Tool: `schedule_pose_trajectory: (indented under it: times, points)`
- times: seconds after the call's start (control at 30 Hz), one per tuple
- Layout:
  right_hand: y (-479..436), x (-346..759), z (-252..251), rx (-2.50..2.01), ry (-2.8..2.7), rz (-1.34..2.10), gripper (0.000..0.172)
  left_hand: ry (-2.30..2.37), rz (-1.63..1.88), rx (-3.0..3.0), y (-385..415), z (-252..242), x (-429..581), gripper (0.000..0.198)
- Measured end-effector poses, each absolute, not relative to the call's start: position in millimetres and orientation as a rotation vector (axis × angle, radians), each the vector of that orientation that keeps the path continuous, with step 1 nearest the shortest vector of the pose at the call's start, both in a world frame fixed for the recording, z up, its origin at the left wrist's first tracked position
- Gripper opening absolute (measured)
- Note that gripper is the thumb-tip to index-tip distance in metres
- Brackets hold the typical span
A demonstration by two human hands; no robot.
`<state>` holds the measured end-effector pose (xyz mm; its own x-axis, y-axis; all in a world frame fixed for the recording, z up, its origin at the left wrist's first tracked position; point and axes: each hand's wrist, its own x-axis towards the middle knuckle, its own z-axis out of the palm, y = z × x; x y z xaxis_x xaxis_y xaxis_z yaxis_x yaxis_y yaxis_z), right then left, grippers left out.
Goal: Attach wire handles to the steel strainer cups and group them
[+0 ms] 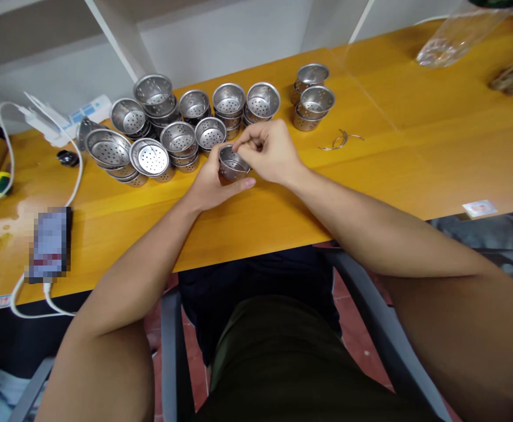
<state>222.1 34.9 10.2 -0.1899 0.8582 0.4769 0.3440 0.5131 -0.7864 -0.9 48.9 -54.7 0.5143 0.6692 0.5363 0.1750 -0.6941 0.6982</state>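
Note:
A small perforated metal cup [233,166] is held near the table's middle, its open top facing up. My left hand [212,183] wraps round its left and near side, thumb stretched along the front. Over the cup's right rim, my right hand [269,151] is closed, with thumb and forefinger pinched together; what the pinch holds, if anything, I cannot make out. Just beyond my hands stand several stacks of similar perforated cups [178,139]. To the right, two more stacks [317,102] stand near some thin curved wire pieces [341,139] lying on the wood.
On the left of the yellow table [436,170] lie a phone [50,243] with a white cable and a power strip [69,120]. A clear plastic bottle [461,35] lies at the back right. The table's front edge runs close to my lap.

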Motion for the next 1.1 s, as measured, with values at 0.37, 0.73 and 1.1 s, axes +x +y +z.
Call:
schedule_pose_trajectory:
  times: [0.37,0.73,1.1]
  points:
    - [33,249,32,-0.759,-1.907,1.064,0.052,0.807,1.115,1.823,38,-40,-1,0.088]
    - [34,253,35,-0.685,-1.921,1.263,0.075,0.768,1.149,2.010,52,-55,-8,0.106]
    - [38,259,35,-0.654,-2.001,1.319,0.072,0.767,1.125,2.085,50,-52,-10,0.104]
